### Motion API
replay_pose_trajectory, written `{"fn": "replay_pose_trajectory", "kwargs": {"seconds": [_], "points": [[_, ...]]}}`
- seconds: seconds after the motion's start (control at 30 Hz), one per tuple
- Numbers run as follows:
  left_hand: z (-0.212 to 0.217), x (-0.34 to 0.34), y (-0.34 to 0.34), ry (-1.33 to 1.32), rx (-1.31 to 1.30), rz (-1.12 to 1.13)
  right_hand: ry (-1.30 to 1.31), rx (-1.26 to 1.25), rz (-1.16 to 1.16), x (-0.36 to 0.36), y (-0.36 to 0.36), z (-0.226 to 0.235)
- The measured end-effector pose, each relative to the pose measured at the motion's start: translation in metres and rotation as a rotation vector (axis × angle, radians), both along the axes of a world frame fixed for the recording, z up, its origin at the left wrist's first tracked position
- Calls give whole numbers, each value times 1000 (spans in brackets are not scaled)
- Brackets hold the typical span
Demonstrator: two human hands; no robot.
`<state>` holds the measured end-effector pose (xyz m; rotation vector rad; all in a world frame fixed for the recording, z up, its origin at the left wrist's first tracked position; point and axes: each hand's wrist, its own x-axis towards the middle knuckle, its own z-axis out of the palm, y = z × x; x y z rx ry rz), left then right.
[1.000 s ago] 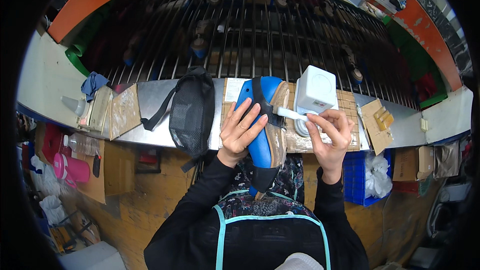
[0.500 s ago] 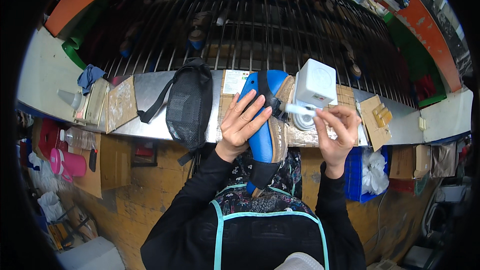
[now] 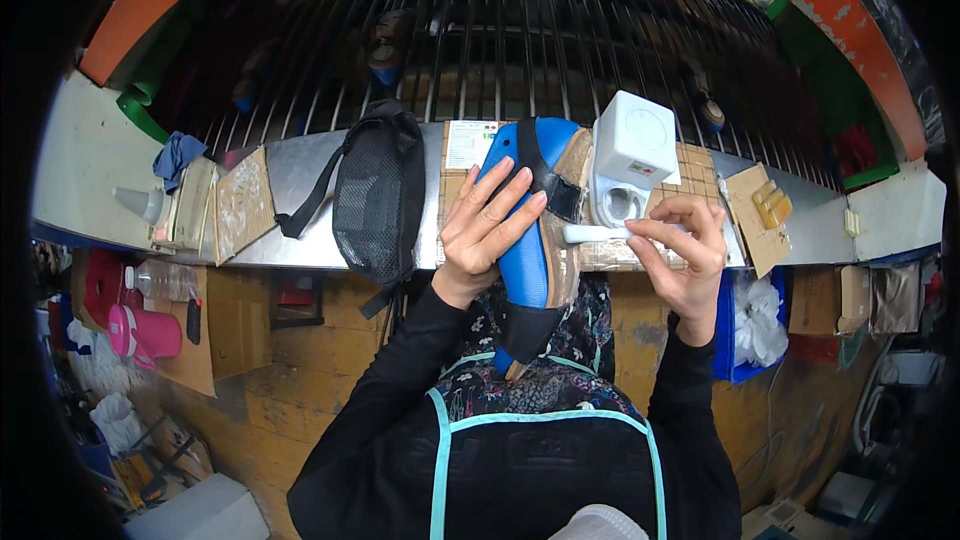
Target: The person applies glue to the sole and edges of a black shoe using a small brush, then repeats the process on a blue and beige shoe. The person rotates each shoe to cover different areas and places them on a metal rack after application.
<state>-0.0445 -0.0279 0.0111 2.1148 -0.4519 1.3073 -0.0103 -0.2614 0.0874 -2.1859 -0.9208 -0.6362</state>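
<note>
A blue shoe (image 3: 525,262) with black bands rests on its side against the bench edge, its tan underside turned right. My left hand (image 3: 484,234) grips it, fingers spread across the blue upper; the thumb is hidden. Between the fingertips of my right hand (image 3: 684,248) is a small white brush (image 3: 598,234), pointing left with its end at the shoe's underside. Its bristles cannot be made out. Just beyond that hand stands a white dispenser (image 3: 636,138), a square bottle above a round open cup (image 3: 622,204).
A black mesh bag (image 3: 378,202) lies left of the shoe. Metal rods (image 3: 470,40) run across the back, with several shoes beyond. Cardboard (image 3: 757,225) with a yellow block lies right. Below the bench are a blue crate (image 3: 728,335) and a pink jug (image 3: 145,332).
My right hand has moved slightly nearer with the brush, whose end has dropped from beside the black band to lower on the shoe's underside. My left hand keeps its grip.
</note>
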Motion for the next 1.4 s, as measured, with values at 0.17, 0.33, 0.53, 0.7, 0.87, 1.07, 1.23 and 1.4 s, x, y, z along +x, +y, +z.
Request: {"fn": "replay_pose_trajectory", "kwargs": {"seconds": [0.17,0.33,0.53,0.7,0.87,1.07,1.23,1.4], "points": [[1,0,-1,-3,11,0,-115,-23,-106,-9,4,-1],[1,1,0,-25,20,25,-252,-82,-194,-19,11,-3],[0,1,5,-34,32,55,-362,-91,-245,-23,20,-8],[-2,2,9,-42,51,77,-376,-71,-274,-24,28,-12],[-2,4,11,-49,26,60,-315,12,-237,-17,30,-10],[1,4,14,-62,-12,47,-24,-48,-68,-6,20,3],[2,6,18,-69,-3,68,241,26,45,2,15,-2],[1,7,20,-75,-6,74,288,50,113,2,11,-6]]}}
